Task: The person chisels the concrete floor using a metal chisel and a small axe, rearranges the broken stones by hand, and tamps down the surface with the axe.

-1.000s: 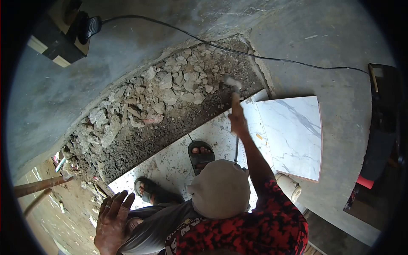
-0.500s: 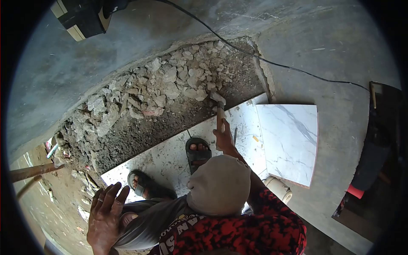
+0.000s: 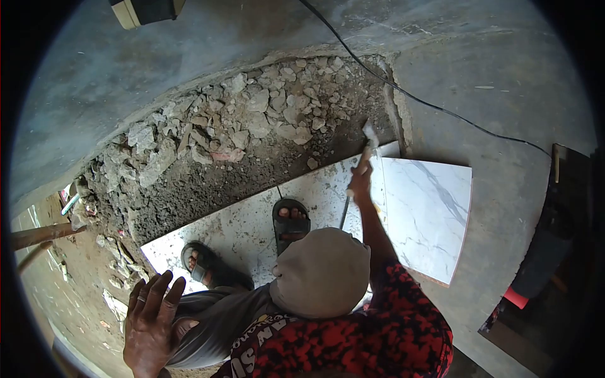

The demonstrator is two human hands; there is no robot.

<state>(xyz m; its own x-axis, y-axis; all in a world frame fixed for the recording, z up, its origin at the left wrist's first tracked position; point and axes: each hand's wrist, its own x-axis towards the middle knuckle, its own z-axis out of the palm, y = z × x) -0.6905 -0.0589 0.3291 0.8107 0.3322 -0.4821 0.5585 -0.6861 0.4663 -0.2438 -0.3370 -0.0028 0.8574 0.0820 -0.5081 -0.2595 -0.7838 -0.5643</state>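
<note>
My right hand (image 3: 360, 179) is closed around a short-handled tool with a pale, dusty head (image 3: 370, 133). Motion blur hides the tool's exact kind. Its head is over bare soil at the right end of the rubble strip, beside the edge of the white tiles (image 3: 328, 189). My left hand (image 3: 150, 324) rests on my bent left knee, its fingers extended and holding nothing. Both sandalled feet (image 3: 291, 217) stand on the dirt-speckled tiles. A thin dark rod (image 3: 345, 213) shows just below my right hand, partly hidden by my knee.
Broken concrete lumps (image 3: 258, 104) and loose soil (image 3: 189, 195) lie along the grey wall (image 3: 208, 44). A black cable (image 3: 435, 108) crosses at upper right. A marbled tile (image 3: 428, 214) lies to the right. Wooden poles (image 3: 47, 235) stick in from the left.
My right hand and the tool have moved right along the tile edge, away from the larger lumps. My left hand stays on the knee. The view has shifted slightly.
</note>
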